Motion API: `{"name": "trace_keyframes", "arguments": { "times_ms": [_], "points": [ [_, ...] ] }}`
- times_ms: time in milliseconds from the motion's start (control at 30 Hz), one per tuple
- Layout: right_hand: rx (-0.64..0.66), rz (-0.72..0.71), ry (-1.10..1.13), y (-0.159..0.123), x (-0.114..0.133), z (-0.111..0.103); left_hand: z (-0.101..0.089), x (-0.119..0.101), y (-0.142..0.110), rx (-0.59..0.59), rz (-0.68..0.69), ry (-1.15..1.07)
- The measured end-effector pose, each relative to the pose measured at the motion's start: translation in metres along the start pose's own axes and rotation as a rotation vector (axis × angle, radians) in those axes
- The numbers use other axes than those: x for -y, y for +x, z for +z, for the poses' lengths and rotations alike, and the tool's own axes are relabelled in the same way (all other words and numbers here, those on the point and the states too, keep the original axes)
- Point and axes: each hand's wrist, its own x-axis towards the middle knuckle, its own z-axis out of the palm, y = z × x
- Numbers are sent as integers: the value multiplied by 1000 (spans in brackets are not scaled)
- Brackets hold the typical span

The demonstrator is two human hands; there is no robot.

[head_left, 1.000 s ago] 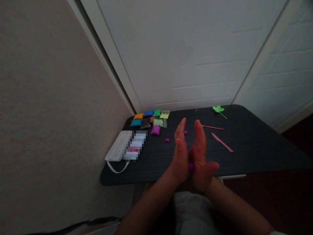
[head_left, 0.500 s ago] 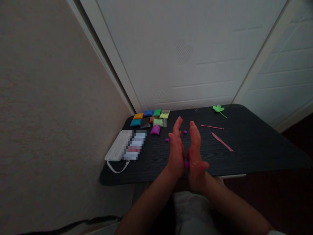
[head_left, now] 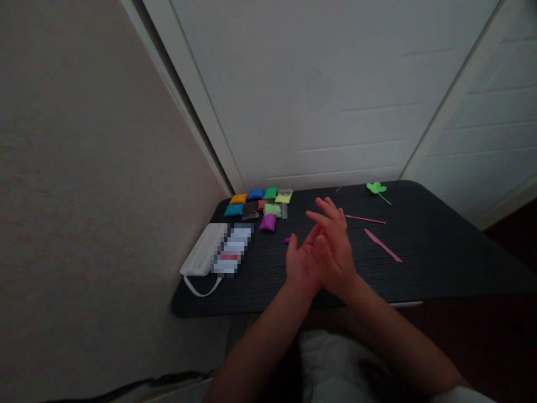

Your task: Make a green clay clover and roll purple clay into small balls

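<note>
My left hand (head_left: 302,266) is palm up above the near part of the table, its thumb raised, with a small ball of purple clay (head_left: 315,257) resting in the palm. My right hand (head_left: 338,246) leans over that palm from the right, its fingers stretched out and spread, its thumb close to the ball. Most of the clay is hidden between the hands, so whether the right thumb touches it is unclear. Just left of my hands, a purple clay piece (head_left: 287,240) lies on the table, partly near the left thumb.
Several colored clay packets, including a purple one (head_left: 267,223), sit at the back left of the black table (head_left: 260,291). A white case (head_left: 205,250) and a pixelated phone-like object (head_left: 233,249) are at left. Right: pink stick (head_left: 366,219), pink clay knife (head_left: 382,244), green clover (head_left: 376,188).
Earlier my palms stood upright facing each other with the clay ball between them. Now the left has turned palm up and the right has swung over it, hiding the small purple ball behind.
</note>
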Motion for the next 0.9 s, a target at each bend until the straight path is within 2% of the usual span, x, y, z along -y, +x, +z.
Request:
{"name": "trace_keyframes", "arguments": {
  "times_ms": [133,267,433,600,800,900],
  "points": [
    [-108,100,153,-8,-7,-24,1,-5,-1,84,-10,-163],
    [-10,170,163,-28,-16,-37,5,-9,-3,49,20,-189],
    [136,140,-10,-50,-14,-36,10,-10,-5,14,22,-170],
    [257,138,-94,-51,-4,-31,18,-12,-10,12,40,-87],
    [257,166,-46,-46,1,-29,31,-13,-21,137,39,126],
    [227,188,21,-46,0,-31,38,-13,-26,144,81,230]
  ]
}}
